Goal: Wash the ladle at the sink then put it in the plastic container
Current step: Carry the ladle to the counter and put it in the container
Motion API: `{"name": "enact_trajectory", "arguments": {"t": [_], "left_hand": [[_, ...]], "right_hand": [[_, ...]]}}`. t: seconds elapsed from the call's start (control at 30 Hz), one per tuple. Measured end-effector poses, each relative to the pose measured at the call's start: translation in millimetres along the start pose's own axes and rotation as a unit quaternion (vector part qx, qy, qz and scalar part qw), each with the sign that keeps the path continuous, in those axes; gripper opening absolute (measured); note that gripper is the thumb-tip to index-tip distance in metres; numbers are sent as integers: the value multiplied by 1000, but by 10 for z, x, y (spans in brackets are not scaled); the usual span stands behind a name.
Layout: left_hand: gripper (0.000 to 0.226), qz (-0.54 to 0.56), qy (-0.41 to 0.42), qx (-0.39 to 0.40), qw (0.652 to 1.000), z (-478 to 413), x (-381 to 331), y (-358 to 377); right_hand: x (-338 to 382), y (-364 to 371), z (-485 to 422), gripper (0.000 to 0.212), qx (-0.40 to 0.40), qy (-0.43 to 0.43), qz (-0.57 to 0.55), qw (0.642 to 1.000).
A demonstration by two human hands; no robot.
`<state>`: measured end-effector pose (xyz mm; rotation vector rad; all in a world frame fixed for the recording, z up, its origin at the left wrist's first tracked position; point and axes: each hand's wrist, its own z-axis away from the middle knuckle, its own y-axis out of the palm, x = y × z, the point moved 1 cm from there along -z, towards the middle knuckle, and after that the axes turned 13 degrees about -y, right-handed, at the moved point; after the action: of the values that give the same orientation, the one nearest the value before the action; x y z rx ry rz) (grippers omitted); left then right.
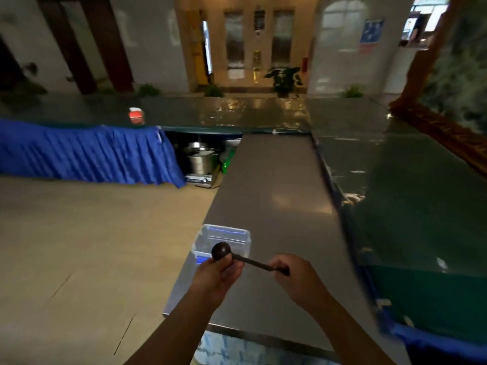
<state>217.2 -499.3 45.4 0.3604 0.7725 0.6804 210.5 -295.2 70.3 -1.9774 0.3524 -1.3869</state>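
Head view shows us holding the ladle (pixel 238 258) just above the near rim of the plastic container (pixel 224 239) on the tabletop (pixel 276 196). We judge it could tip or miss the container if released unevenly. Our left hand (pixel 217 276) closes under the bowl; our right hand (pixel 295 275) pinches the handle.

Before me runs a grey steel tabletop (pixel 274 196); left of it, beige tiled floor (pixel 79 233) and a blue pleated table skirt (pixel 79 154); beyond it, glossy dark-green counters (pixel 237 109) and glazed wooden doors (pixel 253 46).
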Motion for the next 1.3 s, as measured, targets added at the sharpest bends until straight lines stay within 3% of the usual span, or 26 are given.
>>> {"name": "enact_trajectory", "arguments": {"t": [0.17,0.4,0.57,0.8,1.13,1.3], "left_hand": [[7,30,-3,-22,999,-371,-522,-408],[15,23,-74,-40,996,-986,-1107,-641],[21,29,-108,-62,992,-1278,-1187,-609],[33,33,-137,-33,989,-1551,-1136,-554],[56,77,-157,-71,982,-1942,-1096,-550],[64,105,-186,-86,973,-2147,-1149,-623]], "right_hand": [[121,537,-606,20,41,-19,40,998],[156,1028,-1255,17,72,7,150,986],[25,1190,-1440,9,110,-13,220,969],[-323,1393,-1674,16,146,-20,228,963],[-736,1520,-1970,25,200,-27,278,939],[-757,1631,-2149,6,246,-5,315,917]]}}
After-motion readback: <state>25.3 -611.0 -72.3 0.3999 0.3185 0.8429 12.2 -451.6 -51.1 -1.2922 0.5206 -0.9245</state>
